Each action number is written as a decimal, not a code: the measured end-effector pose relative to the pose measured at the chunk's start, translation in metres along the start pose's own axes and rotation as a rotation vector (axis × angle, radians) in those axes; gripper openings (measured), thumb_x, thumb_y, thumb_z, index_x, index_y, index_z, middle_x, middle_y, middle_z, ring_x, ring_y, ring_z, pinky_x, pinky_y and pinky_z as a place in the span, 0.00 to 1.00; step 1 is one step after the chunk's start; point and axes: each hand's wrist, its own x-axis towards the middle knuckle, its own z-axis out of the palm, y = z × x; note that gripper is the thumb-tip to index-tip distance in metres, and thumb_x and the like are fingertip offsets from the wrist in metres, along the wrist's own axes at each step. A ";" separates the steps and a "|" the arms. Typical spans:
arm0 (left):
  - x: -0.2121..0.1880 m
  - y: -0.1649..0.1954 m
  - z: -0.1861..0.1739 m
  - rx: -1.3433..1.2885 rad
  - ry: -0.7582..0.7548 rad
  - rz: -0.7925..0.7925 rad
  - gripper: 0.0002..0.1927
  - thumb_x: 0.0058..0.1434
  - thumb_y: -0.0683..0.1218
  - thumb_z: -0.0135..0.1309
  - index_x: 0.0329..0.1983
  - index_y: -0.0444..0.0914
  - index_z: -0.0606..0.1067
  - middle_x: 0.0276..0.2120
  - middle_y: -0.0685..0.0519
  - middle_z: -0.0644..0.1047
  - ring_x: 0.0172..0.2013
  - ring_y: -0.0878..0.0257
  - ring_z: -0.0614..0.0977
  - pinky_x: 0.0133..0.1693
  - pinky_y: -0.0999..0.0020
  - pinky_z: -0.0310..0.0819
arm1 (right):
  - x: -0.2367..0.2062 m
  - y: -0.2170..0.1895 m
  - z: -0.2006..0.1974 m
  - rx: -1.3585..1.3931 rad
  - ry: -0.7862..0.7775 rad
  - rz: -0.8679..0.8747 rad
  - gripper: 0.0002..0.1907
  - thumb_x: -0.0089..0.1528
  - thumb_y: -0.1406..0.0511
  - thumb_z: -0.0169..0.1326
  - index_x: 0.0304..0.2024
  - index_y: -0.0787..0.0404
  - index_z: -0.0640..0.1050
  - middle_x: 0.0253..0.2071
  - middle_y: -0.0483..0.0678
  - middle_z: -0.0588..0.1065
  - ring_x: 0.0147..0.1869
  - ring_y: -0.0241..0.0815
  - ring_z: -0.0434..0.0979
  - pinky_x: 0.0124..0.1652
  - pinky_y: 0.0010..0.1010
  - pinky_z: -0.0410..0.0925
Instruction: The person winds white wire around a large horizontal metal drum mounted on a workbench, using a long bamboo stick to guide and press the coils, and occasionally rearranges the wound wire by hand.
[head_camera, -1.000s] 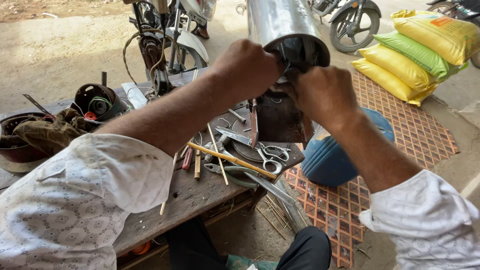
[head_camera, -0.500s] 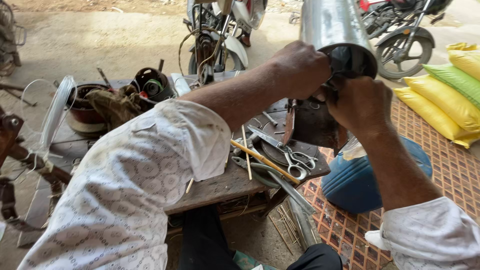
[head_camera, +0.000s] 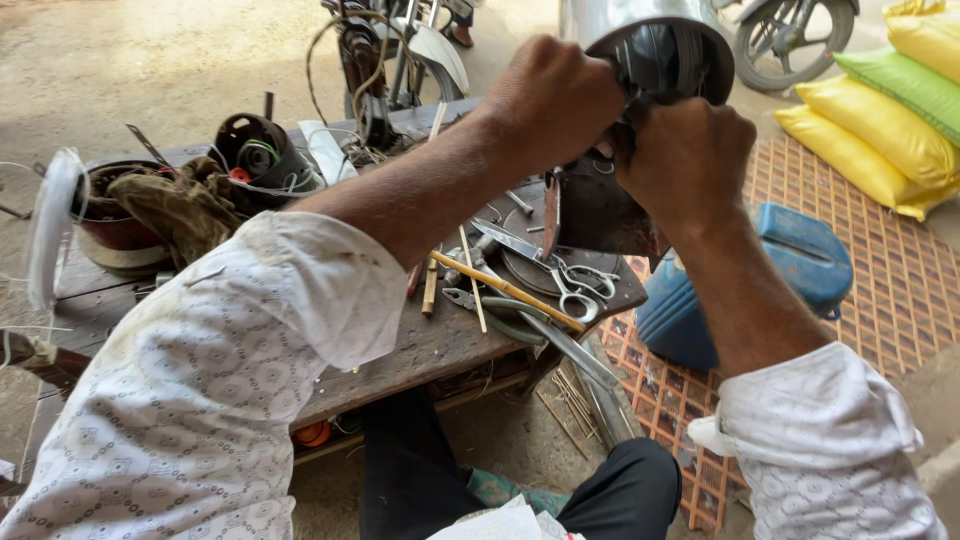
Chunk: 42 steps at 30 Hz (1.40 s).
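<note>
A shiny metal cylinder housing (head_camera: 655, 45) with dark windings inside stands raised above a wooden workbench (head_camera: 430, 345). My left hand (head_camera: 555, 100) grips its near rim from the left. My right hand (head_camera: 690, 150) is closed against the rim's lower right side, fingers curled around something small that I cannot make out. Under the housing hangs a dark metal bracket (head_camera: 600, 210). Both forearms reach out from white patterned sleeves.
On the bench lie scissors (head_camera: 560, 275), pliers, a thin wooden stick (head_camera: 500, 290) and other hand tools. A dirty rag (head_camera: 180, 210) and a motor part (head_camera: 255, 150) sit at left. A blue canister (head_camera: 760, 290), yellow and green sacks (head_camera: 880, 120) and motorcycles surround the bench.
The view has shifted slightly right and closer. Both hands stay clamped on the housing's rim, with my right hand a little lower on it.
</note>
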 end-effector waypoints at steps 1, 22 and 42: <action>-0.003 0.001 0.003 0.024 0.037 0.001 0.12 0.49 0.55 0.67 0.26 0.43 0.83 0.28 0.51 0.83 0.30 0.54 0.87 0.29 0.59 0.79 | 0.000 0.000 0.003 -0.016 0.006 -0.003 0.18 0.63 0.47 0.66 0.30 0.50 0.84 0.22 0.49 0.77 0.25 0.54 0.80 0.27 0.44 0.72; 0.000 -0.001 -0.003 -0.234 0.070 -0.173 0.24 0.45 0.64 0.71 0.25 0.38 0.84 0.27 0.48 0.82 0.31 0.49 0.85 0.32 0.51 0.78 | 0.000 0.005 -0.014 0.127 0.077 -0.093 0.16 0.66 0.51 0.67 0.42 0.55 0.84 0.28 0.54 0.78 0.30 0.59 0.80 0.30 0.46 0.72; -0.005 0.001 0.039 -0.226 0.264 -0.068 0.21 0.36 0.57 0.73 0.27 0.39 0.84 0.29 0.51 0.83 0.32 0.54 0.86 0.32 0.56 0.79 | -0.022 0.007 -0.004 0.033 0.304 -0.297 0.08 0.58 0.62 0.68 0.39 0.50 0.83 0.31 0.41 0.79 0.32 0.39 0.79 0.33 0.28 0.69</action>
